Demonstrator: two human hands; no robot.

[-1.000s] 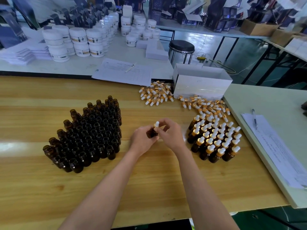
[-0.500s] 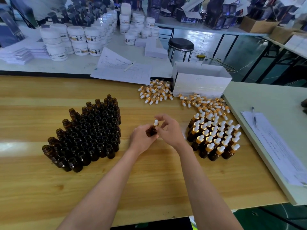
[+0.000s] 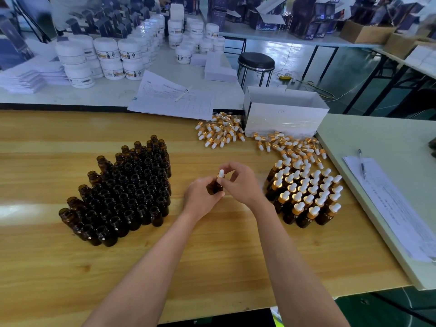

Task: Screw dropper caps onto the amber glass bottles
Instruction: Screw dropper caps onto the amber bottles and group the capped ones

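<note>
Gripping one amber bottle (image 3: 214, 187) in the left hand (image 3: 203, 197), with fingers curled round its body, low over the wooden table (image 3: 212, 256) at mid-board; cannot tell whether touching the wood. Pinching the white-bulbed dropper cap (image 3: 221, 173) on that bottle's neck with the right hand (image 3: 240, 182), thumb and forefinger closed on it, remaining fingers loosely fanned above. Cannot tell how far down the cap sits. Flanked to the left by a block of uncapped bottles (image 3: 127, 192), upright and packed touching, and to the right by a cluster of capped bottles (image 3: 306, 194), also upright, near the wood's right edge. Working in a bare strip of wood between the two groups, narrow beside the right wrist, wider on the left. Broad bare wood toward the near edge, under both forearms. Along the far edge, two loose heaps of caps (image 3: 221, 133), touching a white box (image 3: 283, 116). Bounded on the right by a pale table (image 3: 377, 138) butted against the wood, carrying a sheet of paper (image 3: 389, 204) and a pen (image 3: 361, 162).
</note>
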